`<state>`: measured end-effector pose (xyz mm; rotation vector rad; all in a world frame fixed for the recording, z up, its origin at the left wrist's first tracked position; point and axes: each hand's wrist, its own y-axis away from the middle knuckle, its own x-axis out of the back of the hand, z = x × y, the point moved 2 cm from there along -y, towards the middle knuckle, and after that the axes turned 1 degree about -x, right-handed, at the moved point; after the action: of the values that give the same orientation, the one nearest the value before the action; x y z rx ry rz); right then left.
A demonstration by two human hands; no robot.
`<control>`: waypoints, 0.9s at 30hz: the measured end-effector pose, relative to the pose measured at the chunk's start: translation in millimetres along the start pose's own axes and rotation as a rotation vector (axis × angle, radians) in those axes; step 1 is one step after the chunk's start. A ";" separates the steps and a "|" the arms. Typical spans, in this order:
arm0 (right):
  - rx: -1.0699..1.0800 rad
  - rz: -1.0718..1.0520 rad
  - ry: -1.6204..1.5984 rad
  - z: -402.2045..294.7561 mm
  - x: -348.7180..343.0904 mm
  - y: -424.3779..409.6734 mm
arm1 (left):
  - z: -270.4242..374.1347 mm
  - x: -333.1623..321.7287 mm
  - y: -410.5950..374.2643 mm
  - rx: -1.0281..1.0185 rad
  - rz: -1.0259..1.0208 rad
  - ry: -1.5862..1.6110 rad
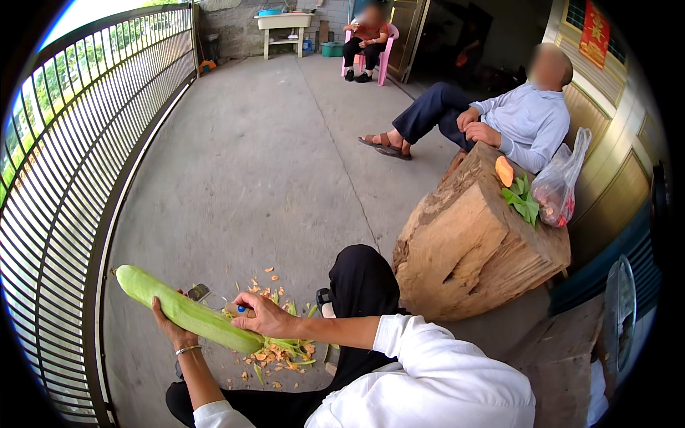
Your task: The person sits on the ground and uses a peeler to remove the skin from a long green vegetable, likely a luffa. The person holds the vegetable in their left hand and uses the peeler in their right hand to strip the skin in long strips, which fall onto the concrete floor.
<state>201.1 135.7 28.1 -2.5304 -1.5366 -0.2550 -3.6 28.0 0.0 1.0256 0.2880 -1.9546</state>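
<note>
A long pale green gourd lies slantwise in front of me, its far end pointing up and left towards the railing. My left hand grips it from below and the side, around its middle. Over its nearer half, my right hand is closed on a small tool, seemingly a peeler, with a blue spot on it; its working end is hard to make out. Green and orange peelings are strewn on the concrete floor under and beside the gourd.
A black metal railing runs along the left. Right of my knee stands a large wood block bearing an orange piece, green leaves and a plastic bag. One person sits behind it, another on a pink chair farther back.
</note>
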 end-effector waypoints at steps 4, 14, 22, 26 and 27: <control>0.035 0.053 0.057 6.1 -3.5 -3.5 | 0.3 8.5 -6.2 -0.014 0.006 -0.052; 0.064 0.047 0.090 9.2 -9.0 -9.1 | -7.7 18.0 -16.7 0.017 0.007 -0.071; 0.079 0.113 0.041 23.2 -11.3 -6.3 | -9.7 3.6 -7.3 0.033 -0.013 -0.157; 0.042 0.087 -0.025 25.2 -10.7 -8.4 | -6.8 1.3 -2.2 0.032 -0.012 -0.171; 0.017 0.087 -0.024 22.1 -8.2 -8.8 | -5.7 0.9 -1.4 0.031 -0.022 -0.171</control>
<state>190.9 137.9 5.2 -2.5880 -1.4261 -0.1998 -1.8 31.4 -4.6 0.8709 0.1744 -2.0579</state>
